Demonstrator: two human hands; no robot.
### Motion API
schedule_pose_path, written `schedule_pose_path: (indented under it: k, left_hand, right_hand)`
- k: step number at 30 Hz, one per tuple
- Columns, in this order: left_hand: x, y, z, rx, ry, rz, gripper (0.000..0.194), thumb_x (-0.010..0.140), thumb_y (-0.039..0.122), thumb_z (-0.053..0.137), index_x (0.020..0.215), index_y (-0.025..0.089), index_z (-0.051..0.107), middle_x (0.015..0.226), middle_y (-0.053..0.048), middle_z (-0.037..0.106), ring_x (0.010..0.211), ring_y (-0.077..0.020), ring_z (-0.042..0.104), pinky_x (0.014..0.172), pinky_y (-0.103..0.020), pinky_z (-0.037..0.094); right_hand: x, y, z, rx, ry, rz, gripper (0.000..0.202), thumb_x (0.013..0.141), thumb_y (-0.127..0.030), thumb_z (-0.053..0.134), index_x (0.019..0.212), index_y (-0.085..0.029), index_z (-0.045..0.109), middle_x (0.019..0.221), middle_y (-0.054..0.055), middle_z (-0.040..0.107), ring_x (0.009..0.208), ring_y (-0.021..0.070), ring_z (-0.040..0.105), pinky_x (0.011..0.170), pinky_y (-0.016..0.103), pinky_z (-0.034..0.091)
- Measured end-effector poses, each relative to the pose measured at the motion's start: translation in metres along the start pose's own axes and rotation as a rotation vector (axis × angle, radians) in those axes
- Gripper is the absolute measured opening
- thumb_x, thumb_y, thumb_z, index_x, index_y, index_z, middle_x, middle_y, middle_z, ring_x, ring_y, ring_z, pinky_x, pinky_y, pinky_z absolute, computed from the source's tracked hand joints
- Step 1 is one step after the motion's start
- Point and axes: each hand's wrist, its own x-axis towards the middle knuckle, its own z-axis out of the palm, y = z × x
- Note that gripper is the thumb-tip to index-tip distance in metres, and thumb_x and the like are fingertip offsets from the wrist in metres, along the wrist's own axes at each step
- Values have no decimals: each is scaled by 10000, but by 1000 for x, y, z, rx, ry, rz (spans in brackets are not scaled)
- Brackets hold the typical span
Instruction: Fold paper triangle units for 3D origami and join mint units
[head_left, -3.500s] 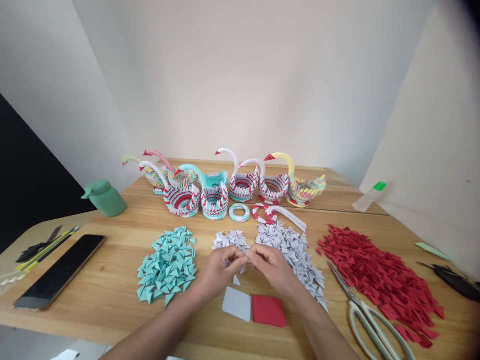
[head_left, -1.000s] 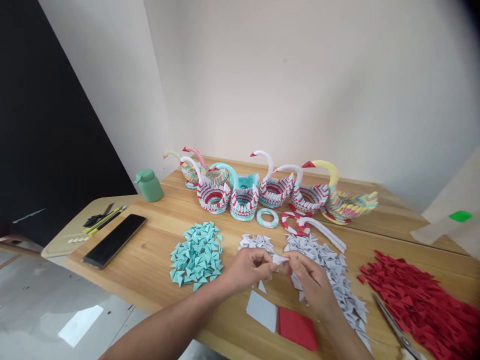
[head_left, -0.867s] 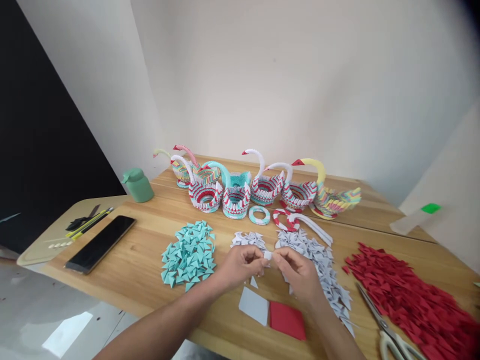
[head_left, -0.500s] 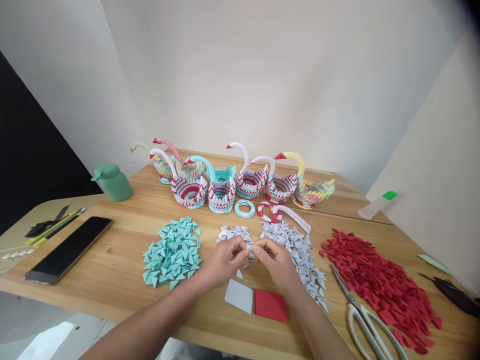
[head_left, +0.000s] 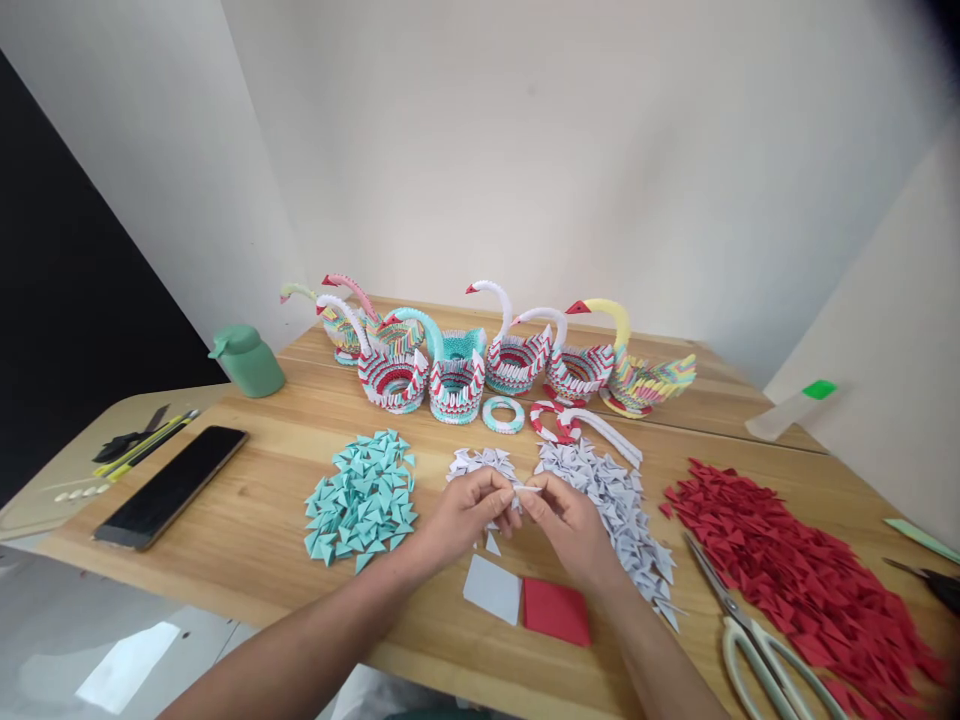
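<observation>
Between my fingertips is a small piece of white paper (head_left: 527,489), pinched from both sides. My left hand (head_left: 474,508) closes on its left end, and my right hand (head_left: 566,515) grips the right end. Its exact fold is too small to make out. Just beyond the hands lies a small heap of white folded paper triangles (head_left: 480,462), partly covered by my fingers. A larger heap of white triangles (head_left: 611,505) spreads to the right of my right hand. Below the hands lie a stack of white paper (head_left: 492,590) and a stack of red paper (head_left: 556,610).
Turquoise triangles (head_left: 364,500) are heaped left, red triangles (head_left: 802,570) right, beside scissors (head_left: 739,615). Several paper swans (head_left: 457,385) stand behind two paper rings (head_left: 503,415) and a white curved neck piece (head_left: 607,435). A phone (head_left: 172,487) and green jug (head_left: 247,362) are left.
The view has shifted, so the table's contents appear slightly farther right. The fingers have turned the white paper, which now shows as a thin strip between them.
</observation>
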Motion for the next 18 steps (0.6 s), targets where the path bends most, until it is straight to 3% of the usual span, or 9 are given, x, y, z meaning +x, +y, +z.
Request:
schedule_pose_path:
  k: [5,11,18]
  left_hand:
    - [-1,6,5,88,93,10,278,797,408,635,760,152,534,662,-21,642,550,-105,567,555,-224,438]
    - [-2,8,9,177,149,-11,169,759,285,643,723,159,536,621,-3,637,548,-108,568,545,-219,431]
    - [3,2,2,29,194,-44,277,724,352,669,858,167,513,589,38,617,450,-81,524,488,-202,390]
  right_hand:
    - [-1,-4,-3,127,21,-7,362,933,-480,413,801,-190,586,679,4,581,660,153,538,619,254,429]
    - [1,-6,-2,126,45,65,236,868,-404,542,801,-190,615,722,9,607,679,157,553,638,258,440]
    - [1,2,1,195,76,112,229,821,-359,594,973,-200,659,735,1,578,697,169,586,665,279,488]
